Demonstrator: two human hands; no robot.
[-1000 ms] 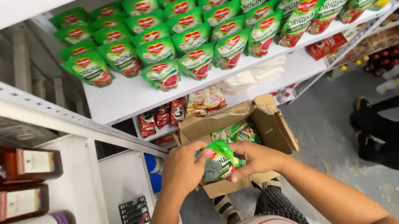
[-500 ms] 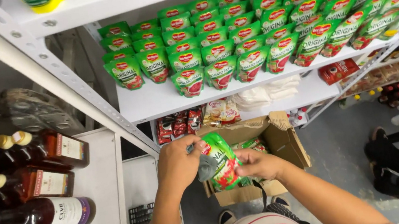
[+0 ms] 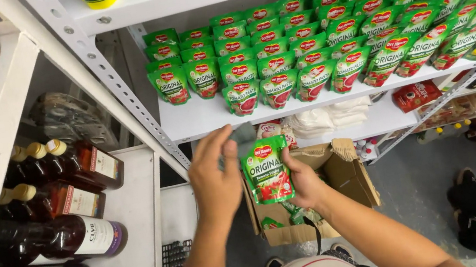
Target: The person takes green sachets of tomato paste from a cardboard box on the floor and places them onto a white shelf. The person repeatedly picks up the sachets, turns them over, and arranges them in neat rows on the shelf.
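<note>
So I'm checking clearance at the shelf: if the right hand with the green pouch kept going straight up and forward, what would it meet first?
Probably the front row of green pouches on the white shelf. The right hand holds its pouch upright just below that shelf edge, though depth is hard to judge.
</note>
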